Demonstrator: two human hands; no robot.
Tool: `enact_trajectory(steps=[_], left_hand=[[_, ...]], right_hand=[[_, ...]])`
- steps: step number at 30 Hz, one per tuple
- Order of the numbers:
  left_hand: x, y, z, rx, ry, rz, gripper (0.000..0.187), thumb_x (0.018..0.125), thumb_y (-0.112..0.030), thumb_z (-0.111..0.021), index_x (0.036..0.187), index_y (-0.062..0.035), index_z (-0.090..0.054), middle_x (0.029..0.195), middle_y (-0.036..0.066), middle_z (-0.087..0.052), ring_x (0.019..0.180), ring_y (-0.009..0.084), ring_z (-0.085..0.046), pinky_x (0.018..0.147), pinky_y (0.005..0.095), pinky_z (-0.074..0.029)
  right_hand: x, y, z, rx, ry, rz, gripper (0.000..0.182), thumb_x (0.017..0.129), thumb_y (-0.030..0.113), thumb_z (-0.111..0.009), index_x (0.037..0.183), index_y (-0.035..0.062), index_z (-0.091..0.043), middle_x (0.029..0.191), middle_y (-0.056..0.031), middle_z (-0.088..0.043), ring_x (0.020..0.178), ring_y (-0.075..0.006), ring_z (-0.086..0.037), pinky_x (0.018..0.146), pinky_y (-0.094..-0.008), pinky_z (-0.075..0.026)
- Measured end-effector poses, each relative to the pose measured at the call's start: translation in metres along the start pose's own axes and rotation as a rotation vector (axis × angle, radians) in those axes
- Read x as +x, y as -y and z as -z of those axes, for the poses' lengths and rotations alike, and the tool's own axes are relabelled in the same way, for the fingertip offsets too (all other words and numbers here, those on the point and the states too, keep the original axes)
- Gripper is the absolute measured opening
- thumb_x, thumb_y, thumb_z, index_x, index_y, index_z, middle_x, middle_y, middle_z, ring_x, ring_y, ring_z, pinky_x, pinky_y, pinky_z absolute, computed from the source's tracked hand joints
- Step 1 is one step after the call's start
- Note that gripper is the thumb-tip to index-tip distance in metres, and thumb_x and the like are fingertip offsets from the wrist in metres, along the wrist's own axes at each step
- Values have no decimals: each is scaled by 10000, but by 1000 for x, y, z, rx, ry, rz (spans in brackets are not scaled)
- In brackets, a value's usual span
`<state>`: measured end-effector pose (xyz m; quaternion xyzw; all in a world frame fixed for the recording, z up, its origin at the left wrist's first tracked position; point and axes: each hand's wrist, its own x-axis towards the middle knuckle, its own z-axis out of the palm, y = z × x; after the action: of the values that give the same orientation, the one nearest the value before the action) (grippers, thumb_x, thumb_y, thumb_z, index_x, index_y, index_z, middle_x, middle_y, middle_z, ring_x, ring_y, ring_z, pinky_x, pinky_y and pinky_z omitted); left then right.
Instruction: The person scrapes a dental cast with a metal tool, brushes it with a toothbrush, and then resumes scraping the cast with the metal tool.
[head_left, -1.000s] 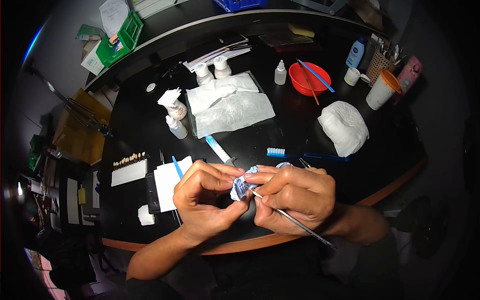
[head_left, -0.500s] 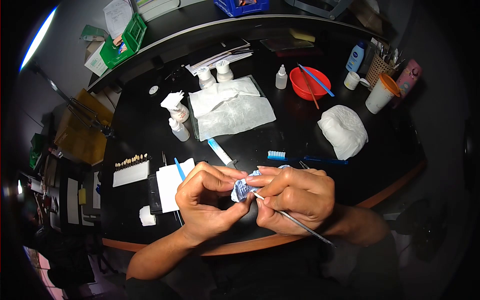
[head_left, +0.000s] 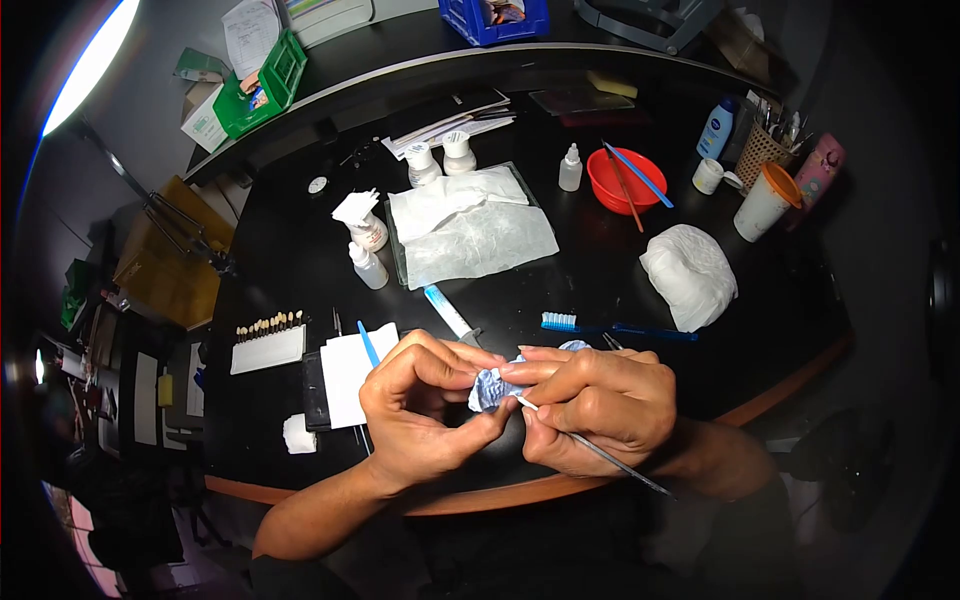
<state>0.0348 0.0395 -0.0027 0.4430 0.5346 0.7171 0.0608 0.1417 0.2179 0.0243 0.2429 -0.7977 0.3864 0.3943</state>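
Above the table's front edge, my left hand (head_left: 425, 405) pinches a small blue-and-white dental cast (head_left: 490, 392) between thumb and fingers. My right hand (head_left: 605, 410) is closed on a thin brush (head_left: 612, 458) with a grey handle and a pale tip, held like a pen. Its tip points at the cast's lower right edge, but contact cannot be made out. Some right fingertips rest at the cast's top, and the fingers hide part of it. Just behind the hands lie a syringe (head_left: 450, 312) and a blue toothbrush (head_left: 560, 321).
A paper-covered plate (head_left: 480, 245) lies mid-table beside several small bottles. Behind it on the right stands a red bowl (head_left: 612, 202) with two sticks across it. A white tissue bundle (head_left: 690, 275) and lidded cup (head_left: 765, 205) are at right, tooth shade tabs (head_left: 270, 325) at left.
The whole view has shifted slightly, so the table appears a little lower. Both hands keep their grip on the cast and brush, with hardly any movement.
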Motion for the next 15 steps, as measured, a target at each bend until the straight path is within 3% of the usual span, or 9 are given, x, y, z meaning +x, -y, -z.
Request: enact_trajectory(steps=[7,10,15], left_hand=[[0,1,1,-65,25,40,330,740,144,-847,849,21,-561,949,134,-605,1045,292,-740,836,328,-674],[-1,1,2,-130,28,85,320,747,158,-830,871,34,-562,967,140,-598,1054,297,-735,854,326,-680],[0,2,2,-213,19,120,303,760,177,-806,912,53,-575,979,142,-590,1073,302,-727,877,343,-684]], right_hand=[[2,-1,1,7,-16,9,198,756,-60,-800,774,31,-625,823,-91,-728,898,-297,-797,812,-414,-680],[3,-3,1,27,-40,8,174,778,-25,-777,736,12,-613,780,-106,-704,808,-270,-792,764,-370,-678],[5,-3,4,20,-21,-15,178,761,-40,-802,748,29,-638,800,-93,-725,851,-279,-798,748,-360,-680]])
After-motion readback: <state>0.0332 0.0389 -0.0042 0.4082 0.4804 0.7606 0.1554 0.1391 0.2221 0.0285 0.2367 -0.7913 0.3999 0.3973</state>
